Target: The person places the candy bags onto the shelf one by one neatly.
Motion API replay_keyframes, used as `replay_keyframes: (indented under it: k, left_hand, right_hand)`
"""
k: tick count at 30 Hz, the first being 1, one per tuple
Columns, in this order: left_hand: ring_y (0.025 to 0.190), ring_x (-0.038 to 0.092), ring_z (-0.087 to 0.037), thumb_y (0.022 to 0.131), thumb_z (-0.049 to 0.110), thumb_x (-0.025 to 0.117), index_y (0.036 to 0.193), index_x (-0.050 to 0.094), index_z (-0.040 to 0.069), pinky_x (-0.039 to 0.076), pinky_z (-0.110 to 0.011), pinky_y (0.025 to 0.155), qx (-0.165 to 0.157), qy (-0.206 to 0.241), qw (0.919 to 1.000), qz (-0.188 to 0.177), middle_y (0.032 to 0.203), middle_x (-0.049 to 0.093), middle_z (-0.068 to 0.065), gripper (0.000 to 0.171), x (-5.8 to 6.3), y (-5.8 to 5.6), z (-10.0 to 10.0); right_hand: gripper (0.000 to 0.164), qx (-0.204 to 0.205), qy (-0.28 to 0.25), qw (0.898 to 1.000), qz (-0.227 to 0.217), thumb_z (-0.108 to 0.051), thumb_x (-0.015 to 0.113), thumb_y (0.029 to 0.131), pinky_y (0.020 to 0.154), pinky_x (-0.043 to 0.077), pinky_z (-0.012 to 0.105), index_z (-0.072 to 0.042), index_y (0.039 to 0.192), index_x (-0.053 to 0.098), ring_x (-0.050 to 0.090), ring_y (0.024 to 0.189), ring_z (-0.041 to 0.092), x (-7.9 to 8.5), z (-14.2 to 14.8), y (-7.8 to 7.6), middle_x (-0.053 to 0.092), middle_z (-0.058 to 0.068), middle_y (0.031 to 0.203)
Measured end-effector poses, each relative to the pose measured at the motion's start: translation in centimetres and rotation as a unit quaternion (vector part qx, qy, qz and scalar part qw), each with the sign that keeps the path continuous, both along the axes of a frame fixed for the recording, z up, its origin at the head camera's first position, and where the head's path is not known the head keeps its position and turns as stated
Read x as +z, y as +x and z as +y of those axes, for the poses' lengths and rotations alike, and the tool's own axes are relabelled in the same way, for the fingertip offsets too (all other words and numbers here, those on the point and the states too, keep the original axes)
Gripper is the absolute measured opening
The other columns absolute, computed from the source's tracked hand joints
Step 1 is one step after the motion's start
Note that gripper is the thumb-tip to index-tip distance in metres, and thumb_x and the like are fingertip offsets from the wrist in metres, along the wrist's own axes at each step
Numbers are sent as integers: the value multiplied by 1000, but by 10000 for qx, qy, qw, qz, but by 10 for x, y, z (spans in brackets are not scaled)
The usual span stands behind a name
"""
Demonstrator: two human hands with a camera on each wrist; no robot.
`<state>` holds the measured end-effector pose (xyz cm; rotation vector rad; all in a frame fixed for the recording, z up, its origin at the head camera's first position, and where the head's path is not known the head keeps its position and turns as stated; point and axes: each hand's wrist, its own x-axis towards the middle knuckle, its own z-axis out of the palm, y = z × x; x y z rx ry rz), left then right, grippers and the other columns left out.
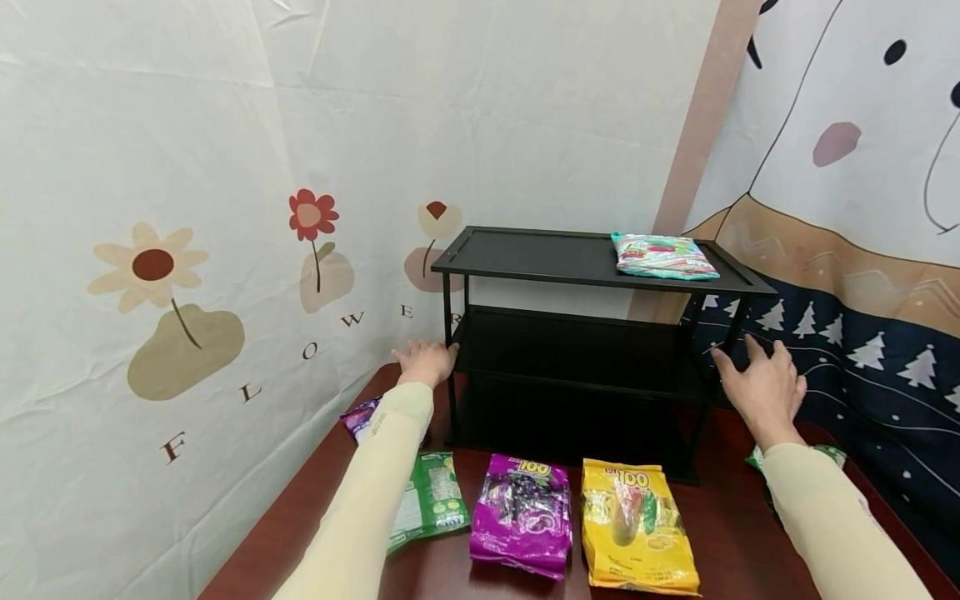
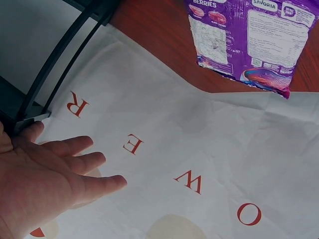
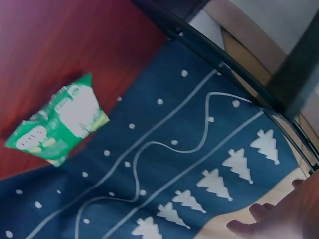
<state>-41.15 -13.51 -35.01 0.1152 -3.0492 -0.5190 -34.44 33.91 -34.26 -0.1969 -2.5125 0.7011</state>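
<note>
A black three-tier rack [image 1: 540, 252] stands on the table with a teal candy bag [image 1: 663, 257] lying at the right of its top tier. At the rack's left post is my left hand [image 1: 427, 363], fingers spread and thumb against the frame. The left wrist view shows the same hand [image 2: 65, 174] with straight fingers beside the dark posts. My right hand [image 1: 763, 387] is by the right post with fingers loosely bent and apart; whether it touches the frame I cannot tell. Only part of that hand [image 3: 284, 211] shows in the right wrist view.
On the reddish-brown table [image 1: 300, 508], in front of the rack, lie a purple grape candy bag [image 1: 521, 517], a yellow mango candy bag [image 1: 637, 529] and a green bag [image 1: 435, 496]. A purple berry pouch [image 2: 249, 45] lies left, another green bag [image 3: 62, 122] right. Printed cloth hangs behind.
</note>
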Motion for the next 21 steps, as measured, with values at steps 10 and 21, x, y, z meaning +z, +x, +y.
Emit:
replay_keyframes:
  k: [10,21]
  left_hand:
    - [146,13,-47,109,44,28,152,42,9,5,-71,110,-20,47,10000,21,155,28,-30,57,1,0,1]
    - [146,14,-48,109,44,28,151,43,9,6,-72,109,-53,19,10000,68,154,30,-30,58,-1,2,-2]
  right_hand:
    - [68,474,339,9970,-509,-43,38,106,101,21,74,18,133,47,23,139,53,-25,2,-4,37,42,140]
    - [62,573,130,9914,-1167,-45,31,107,87,37,66,7,127,56,48,111,57,-23,1,-6,50,38,130]
